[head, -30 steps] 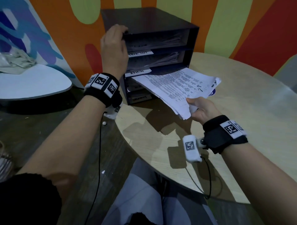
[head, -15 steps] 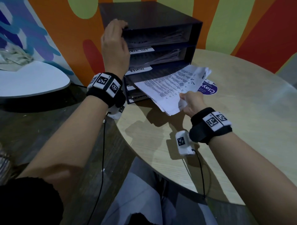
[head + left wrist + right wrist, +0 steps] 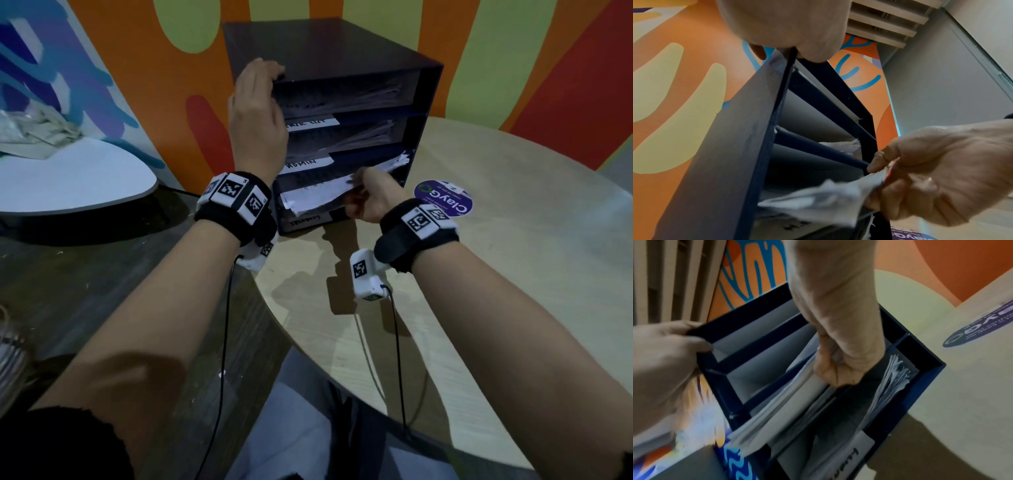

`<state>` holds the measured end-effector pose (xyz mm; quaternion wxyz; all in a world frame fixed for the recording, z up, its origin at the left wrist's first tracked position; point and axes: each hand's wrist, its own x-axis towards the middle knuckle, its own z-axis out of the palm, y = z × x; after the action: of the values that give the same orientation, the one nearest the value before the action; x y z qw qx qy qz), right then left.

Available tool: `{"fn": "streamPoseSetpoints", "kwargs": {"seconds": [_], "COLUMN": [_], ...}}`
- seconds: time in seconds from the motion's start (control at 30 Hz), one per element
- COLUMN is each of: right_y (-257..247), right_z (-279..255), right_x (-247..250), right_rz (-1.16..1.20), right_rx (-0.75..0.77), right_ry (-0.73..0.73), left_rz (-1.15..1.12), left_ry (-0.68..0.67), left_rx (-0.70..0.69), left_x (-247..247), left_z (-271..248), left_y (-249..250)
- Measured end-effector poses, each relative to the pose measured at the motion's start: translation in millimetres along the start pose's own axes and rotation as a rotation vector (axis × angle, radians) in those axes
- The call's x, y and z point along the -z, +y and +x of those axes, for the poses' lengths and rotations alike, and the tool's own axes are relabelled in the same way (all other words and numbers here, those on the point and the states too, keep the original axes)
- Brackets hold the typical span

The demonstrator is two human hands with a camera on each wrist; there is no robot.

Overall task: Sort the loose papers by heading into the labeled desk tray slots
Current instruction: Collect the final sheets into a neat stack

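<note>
A dark navy, box-shaped desk tray with four stacked slots (image 3: 373,85) is standing on the round, pale wooden table (image 3: 479,291), against a painted orange and green wall (image 3: 144,61). The left hand (image 3: 258,113) is gripping the tray's top front corner, fingers curled over the edge. The right hand (image 3: 371,197) is pinching a sheaf of white printed papers (image 3: 315,195) and holding it in the mouth of the third slot from the top, with its near edge sticking out. Handwritten white labels (image 3: 310,124) are hanging on the slot fronts. A round purple sticker (image 3: 443,198) is lying on the table just beside the tray.
</note>
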<state>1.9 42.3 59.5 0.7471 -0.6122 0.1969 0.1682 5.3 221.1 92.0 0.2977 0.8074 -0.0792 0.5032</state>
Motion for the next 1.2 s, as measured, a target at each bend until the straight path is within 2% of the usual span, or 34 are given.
{"fn": "streamPoseSetpoints", "kwargs": {"seconds": [0.1,0.27,0.33,0.43,0.5,0.57,0.6,0.63,0.67,0.7,0.73,0.77,0.83,0.9,0.97,1.1,1.2], "right_y": [-4,-6,-7,-4,-2,-6,-3,0,2,0,-3,-1,-2,-5,-7,-6,-4], "right_z": [14,31,37,30,36,38,39,47,50,44,47,45,41,33,19,0,-14], "right_x": [13,-1,-13,-25,-27,-31,-30,-28,-25,-26,-23,-20,-16,-8,8,61,107], "right_rz": [0.204,0.33,0.304,0.254,0.313,0.212,0.004,-0.321,-0.319,-0.08,0.062,0.153,0.2,0.135,0.007,-0.237,-0.445], "right_rx": [0.065,0.116,0.137,0.15,0.078,0.01,0.064,0.174,0.179,0.054,0.061,0.1,0.051,0.046,0.11,0.192,0.218], "right_ry": [0.076,0.097,0.139,0.073,0.068,0.194,0.232,0.278,0.238,0.165,0.047,0.031,0.107,0.105,0.091,0.115,0.191], "left_rz": [-0.006,-0.032,-0.026,-0.017,-0.018,-0.021,-0.022,-0.023,-0.024,-0.025,-0.022,-0.017,-0.007,-0.006,-0.001,0.014,0.019], "left_ry": [0.018,0.047,0.039,0.038,0.042,0.049,0.052,0.052,0.049,0.045,0.041,0.039,0.036,0.031,0.027,0.005,-0.006], "left_rx": [-0.007,-0.008,-0.023,-0.037,-0.037,-0.029,-0.024,-0.021,-0.019,-0.018,-0.018,-0.018,-0.017,-0.01,-0.002,0.04,0.064], "left_x": [-2,-6,-5,-4,-4,-5,-6,-6,-5,-5,-5,-5,-4,-3,-3,-1,1], "left_z": [-1,0,0,0,0,-1,-1,-2,-2,-2,-2,-2,-2,-1,-1,-1,-1], "left_y": [-1,1,-1,-4,-3,-2,-1,-1,-1,-1,-1,0,0,2,2,6,9]}}
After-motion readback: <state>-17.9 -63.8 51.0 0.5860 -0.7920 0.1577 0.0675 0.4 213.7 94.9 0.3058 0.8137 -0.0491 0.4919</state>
